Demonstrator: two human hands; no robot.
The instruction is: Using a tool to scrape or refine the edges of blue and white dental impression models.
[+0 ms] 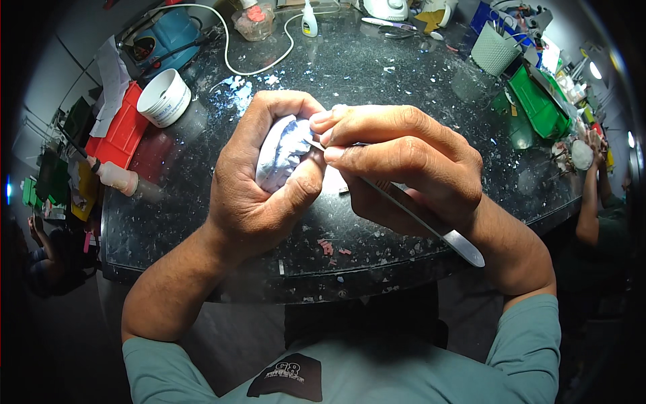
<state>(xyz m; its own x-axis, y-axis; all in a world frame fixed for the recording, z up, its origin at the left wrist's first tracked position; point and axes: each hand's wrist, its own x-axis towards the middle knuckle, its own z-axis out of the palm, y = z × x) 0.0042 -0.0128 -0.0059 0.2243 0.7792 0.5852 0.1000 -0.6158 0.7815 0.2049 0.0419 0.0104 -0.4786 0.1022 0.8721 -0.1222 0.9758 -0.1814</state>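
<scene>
A white plaster dental cast (277,158) with tooth shapes along one side sits in my left hand (235,178), the fingers and thumb wrapped round it. My right hand (420,155) pinches a thin metal spatula (465,249) like a pen. Its broad rounded end sticks out below the palm toward my right forearm. The other end reaches the toothed side of the cast, beside my left thumb; its tip is partly hidden by my fingers. Pink scraps (326,247) lie on the dark speckled table (202,229) below the hands.
At the left stand a white tub (163,98), a red bin (120,131) and a pinkish bottle (117,178). A white cable (254,73) loops near a small dropper bottle (309,21). White crumbs (235,94) lie beyond my left hand. Far right are a cup of tools (496,50), a green bin (540,101) and another person's arm (588,209).
</scene>
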